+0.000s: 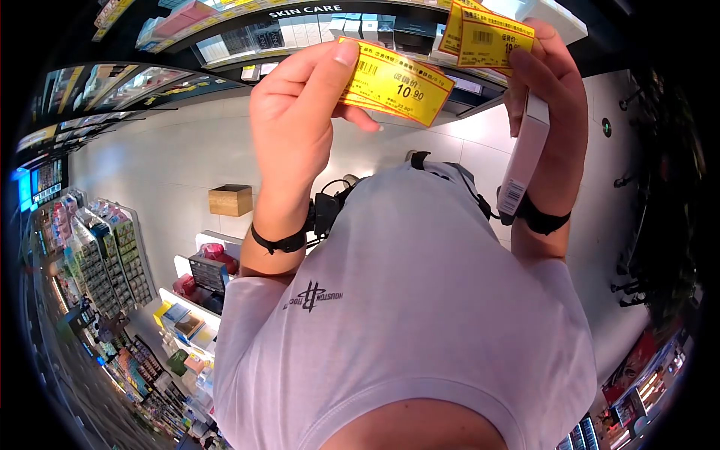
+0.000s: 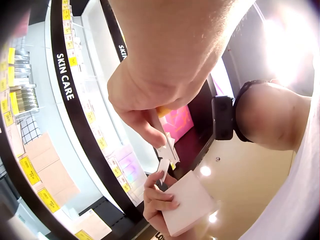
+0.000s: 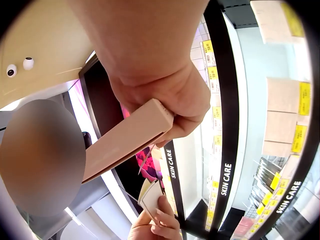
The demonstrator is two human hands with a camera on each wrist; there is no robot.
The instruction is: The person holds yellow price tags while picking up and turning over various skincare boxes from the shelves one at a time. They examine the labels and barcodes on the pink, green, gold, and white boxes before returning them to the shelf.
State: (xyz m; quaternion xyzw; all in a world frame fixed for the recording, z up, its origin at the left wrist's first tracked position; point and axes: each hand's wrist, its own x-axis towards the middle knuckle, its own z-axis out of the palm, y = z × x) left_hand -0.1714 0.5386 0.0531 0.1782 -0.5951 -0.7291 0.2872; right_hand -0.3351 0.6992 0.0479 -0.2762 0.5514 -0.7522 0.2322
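Note:
My left hand (image 1: 292,112) pinches a small stack of yellow price tags (image 1: 401,86) between thumb and fingers; the front one reads 10.90. My right hand (image 1: 559,82) pinches more yellow price tags (image 1: 484,46) at the upper right, their corner under the thumb. That same hand also holds a slim pale box (image 1: 525,157), which hangs along the wrist with a barcode at its lower end. In the right wrist view the pale box (image 3: 127,140) juts out from the palm. The left hand (image 3: 155,225) appears below it, gripping the tags' pale backs.
A SKIN CARE shelf (image 1: 305,11) with boxed goods and yellow labels runs ahead of both hands. On the pale tiled floor to the left stands a brown box (image 1: 230,200). Stocked display racks (image 1: 112,247) fill the far left.

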